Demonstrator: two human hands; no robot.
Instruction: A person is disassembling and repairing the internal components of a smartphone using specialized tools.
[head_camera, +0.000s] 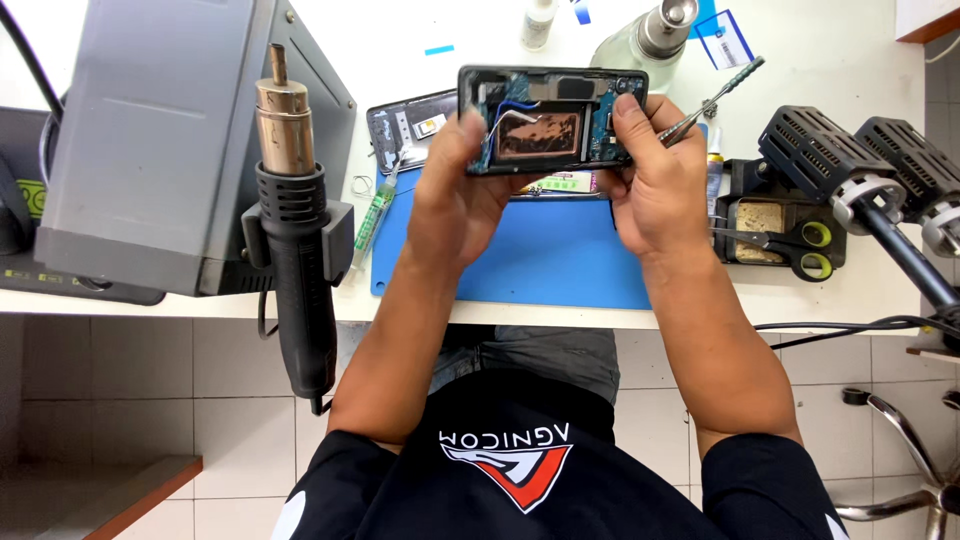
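An opened smartphone (545, 120) with its back removed shows a circuit board and a copper-coloured panel. I hold it level above the blue work mat (540, 255). My left hand (462, 185) grips its left end, thumb on the inside. My right hand (652, 180) grips the right end and also holds metal tweezers (715, 98) that point up and to the right. A dark back cover (410, 130) lies on the table behind my left hand.
A grey hot-air station (160, 140) with its black heat gun (295, 240) in a holder stands at the left. A green pen-like tool (372, 215), a soldering-tip cleaner tray (775, 225), two black lamp heads (860, 165) and a metal bottle (650, 35) surround the mat.
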